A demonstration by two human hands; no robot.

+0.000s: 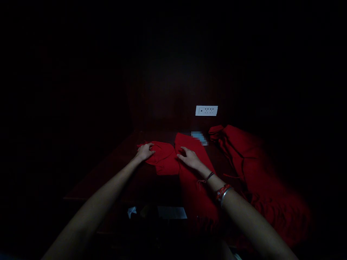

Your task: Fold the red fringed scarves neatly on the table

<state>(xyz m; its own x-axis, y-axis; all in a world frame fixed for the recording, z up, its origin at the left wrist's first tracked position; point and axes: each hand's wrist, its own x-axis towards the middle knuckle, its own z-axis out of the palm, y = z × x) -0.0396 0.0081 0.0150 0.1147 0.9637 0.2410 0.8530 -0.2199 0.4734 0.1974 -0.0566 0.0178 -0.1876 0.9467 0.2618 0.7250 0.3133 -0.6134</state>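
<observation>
The red cloth (pixel 167 167), likely light, soft and best held by its edges, lies on the desk (pixel 121 155) under our left hand (pixel 145 152), curled at its left edge, grip unclear, and right hand (pixel 190 159), fingers loosely parted, seemingly holding nothing.

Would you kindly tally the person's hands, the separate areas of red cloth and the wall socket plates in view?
Hands: 2 (left hand, right hand)
Red cloth areas: 2 (cloth at the hands, heap at picture right; how many pieces make up each is unclear)
Socket plates: 1 (socket plate on the wall)
Total: 5
</observation>
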